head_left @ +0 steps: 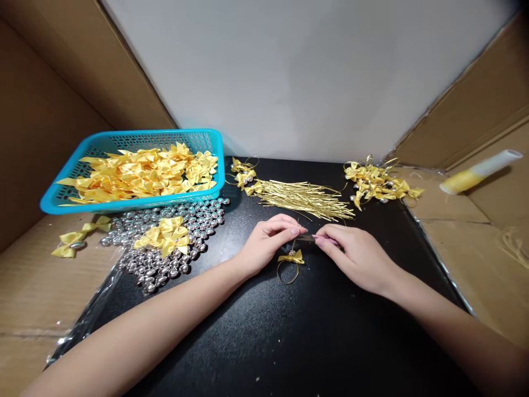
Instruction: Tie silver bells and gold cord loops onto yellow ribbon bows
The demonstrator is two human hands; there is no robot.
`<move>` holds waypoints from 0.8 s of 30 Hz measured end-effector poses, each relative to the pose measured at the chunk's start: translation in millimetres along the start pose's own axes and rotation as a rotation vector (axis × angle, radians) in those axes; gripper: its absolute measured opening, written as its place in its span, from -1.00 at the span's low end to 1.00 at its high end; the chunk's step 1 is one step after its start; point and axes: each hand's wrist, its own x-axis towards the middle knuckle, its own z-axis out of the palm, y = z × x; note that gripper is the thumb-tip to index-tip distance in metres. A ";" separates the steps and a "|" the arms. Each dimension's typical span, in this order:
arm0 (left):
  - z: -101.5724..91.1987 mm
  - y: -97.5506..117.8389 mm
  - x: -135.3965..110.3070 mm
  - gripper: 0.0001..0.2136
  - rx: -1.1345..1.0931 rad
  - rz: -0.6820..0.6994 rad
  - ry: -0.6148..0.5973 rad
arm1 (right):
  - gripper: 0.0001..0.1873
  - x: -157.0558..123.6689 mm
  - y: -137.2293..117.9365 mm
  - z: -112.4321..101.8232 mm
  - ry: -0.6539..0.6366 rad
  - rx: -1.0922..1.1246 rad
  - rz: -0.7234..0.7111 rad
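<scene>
My left hand (278,238) is closed in a pinch on a thin gold cord. From the cord hangs a yellow ribbon bow (291,257) with a small bead on it and a gold cord loop (288,274) below. My right hand (355,253) is closed around a small pink-handled tool (326,239). Its thin greyish end points left at the cord by my left fingertips. Fingers hide most of the tool, so I cannot tell its exact kind.
A blue basket (132,207) holds many yellow bows. Silver beads (165,270) lie before it, with loose bows (167,236) on top. Gold cords (308,199) lie behind my hands. Beaded bows (378,184) are piled back right; a yellow-white tube (481,172) is farther right. Cardboard walls flank the black table.
</scene>
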 end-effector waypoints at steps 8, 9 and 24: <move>-0.1 1.5 -0.2 -0.87 0.010 -0.007 -0.001 | -0.67 5.3 -2.6 -0.3 -0.016 -0.039 -0.011; -0.1 1.4 -0.1 -0.87 0.010 -0.005 -0.002 | -0.66 5.4 -2.7 -0.1 -0.018 -0.043 -0.010; -0.6 -0.4 -0.1 -0.87 0.008 -0.002 -0.003 | -0.65 5.5 -4.5 1.3 -0.024 -0.038 -0.010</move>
